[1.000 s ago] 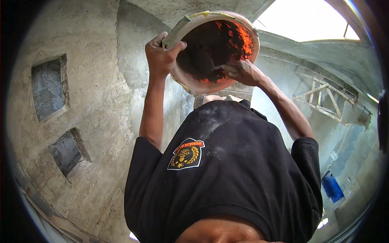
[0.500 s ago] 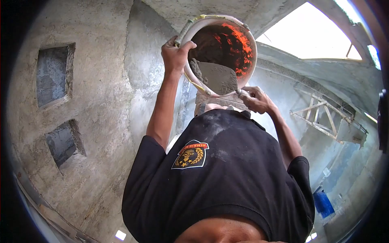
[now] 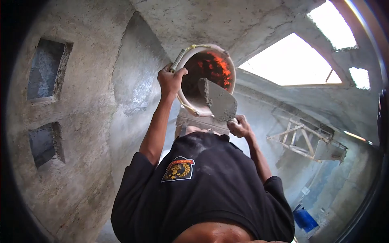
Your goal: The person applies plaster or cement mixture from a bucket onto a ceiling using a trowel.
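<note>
A round bucket (image 3: 189, 106) with a pale rim is tilted so its mouth faces the camera; the inside is orange-red, smeared with dark grey material. My left hand (image 3: 170, 83) grips its left rim, thumb over the edge. In my right hand (image 3: 240, 126), fingers closed round the handle, is a trowel (image 3: 221, 101). Its broad blade is coated in wet grey mortar, with a thicker ridge along the left edge. The blade overlaps the bucket's lower right rim, partly in front of the mouth and partly outside it.
Rough grey walls surround me, with two recessed openings (image 3: 45, 69) on the left. At the upper right is a bright opening (image 3: 293, 60). A pale wooden frame (image 3: 302, 139) stands out at the right, and a blue object (image 3: 305, 220) sits lower right.
The trowel blade has shifted toward the lower right of the bucket's mouth and now reaches past the rim. Bucket and both hands appear lower and further left, as the whole view has shifted.
</note>
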`<state>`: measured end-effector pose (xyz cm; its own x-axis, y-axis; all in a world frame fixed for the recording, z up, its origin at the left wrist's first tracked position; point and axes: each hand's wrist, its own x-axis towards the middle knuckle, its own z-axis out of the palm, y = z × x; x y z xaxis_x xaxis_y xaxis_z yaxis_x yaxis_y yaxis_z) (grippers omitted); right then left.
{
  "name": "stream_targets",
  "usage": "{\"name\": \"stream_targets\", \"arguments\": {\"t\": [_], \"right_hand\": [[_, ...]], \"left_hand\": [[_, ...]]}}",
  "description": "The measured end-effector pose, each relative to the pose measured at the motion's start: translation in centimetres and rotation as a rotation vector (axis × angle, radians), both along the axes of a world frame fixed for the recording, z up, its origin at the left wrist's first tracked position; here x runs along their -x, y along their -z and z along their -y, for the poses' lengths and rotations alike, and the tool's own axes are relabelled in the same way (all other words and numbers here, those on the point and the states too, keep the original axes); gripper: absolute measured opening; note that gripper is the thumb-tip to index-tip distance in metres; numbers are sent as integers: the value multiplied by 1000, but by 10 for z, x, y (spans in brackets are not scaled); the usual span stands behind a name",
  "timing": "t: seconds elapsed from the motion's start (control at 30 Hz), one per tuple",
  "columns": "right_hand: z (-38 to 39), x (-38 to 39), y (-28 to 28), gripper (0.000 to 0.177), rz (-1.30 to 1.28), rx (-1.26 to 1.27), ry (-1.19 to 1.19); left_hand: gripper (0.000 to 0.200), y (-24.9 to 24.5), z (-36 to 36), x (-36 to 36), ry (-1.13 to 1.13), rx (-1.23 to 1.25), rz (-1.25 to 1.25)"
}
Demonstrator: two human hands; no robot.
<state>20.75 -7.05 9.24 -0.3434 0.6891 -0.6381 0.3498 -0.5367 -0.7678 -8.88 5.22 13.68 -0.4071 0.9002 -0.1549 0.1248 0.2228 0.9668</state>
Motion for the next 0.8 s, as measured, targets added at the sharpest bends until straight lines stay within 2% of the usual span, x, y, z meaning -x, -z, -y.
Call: {"name": "stream_targets", "arguments": {"t": [0.13, 0.17, 0.23, 0.27, 0.3, 0.33, 0.4, 0.43, 0.47, 0.53, 0.57, 0.6, 0.67, 0.73, 0.8], "right_hand": [[-12, 7, -16, 22, -16, -37, -24], [-7, 0, 4, 21, -95, 14, 24], [-11, -1, -10, 19, -147, 7, 95], [-16, -7, -6, 22, -219, 43, 166], [-23, -5, -17, 26, -272, -117, 203], [-31, -10, -12, 31, -316, -123, 233], [-57, -11, -40, 35, -430, -202, 414], [-73, -17, -50, 38, -434, -237, 475], [-93, -22, -62, 38, -424, -274, 469], [-139, -32, -85, 36, -365, -576, 710], [-165, -47, -85, 37, -332, -696, 738], [-192, -67, -87, 39, -299, -810, 768], [-238, -99, -131, 35, -560, -710, 820], [-287, -129, -154, 34, -434, -1029, 946], [-316, -143, -195, 36, -223, -1223, 980]], "left_hand": [[19, 3, 7, 4, -11, 49, -73], [20, 4, 4, 1, -3, 17, -122], [22, 6, 7, -1, -33, -67, -3], [22, 20, 8, 3, -35, -57, -40], [22, 15, 12, 2, -36, -82, -30], [24, 21, 15, 4, -44, -80, -32], [27, 20, 20, 7, -22, -2, -128], [27, 8, 22, 4, -17, 41, -128], [28, 18, 25, 8, -10, 49, -139], [29, 12, 29, 5, -31, 53, -118], [18, 22, 29, 4, -79, 4, -143], [19, 21, 31, 5, -89, 28, -135], [20, 23, 34, 9, -87, 58, -152], [21, 27, 37, 12, -132, 41, -124], [22, 32, 41, 18, -145, 70, -142]]}}
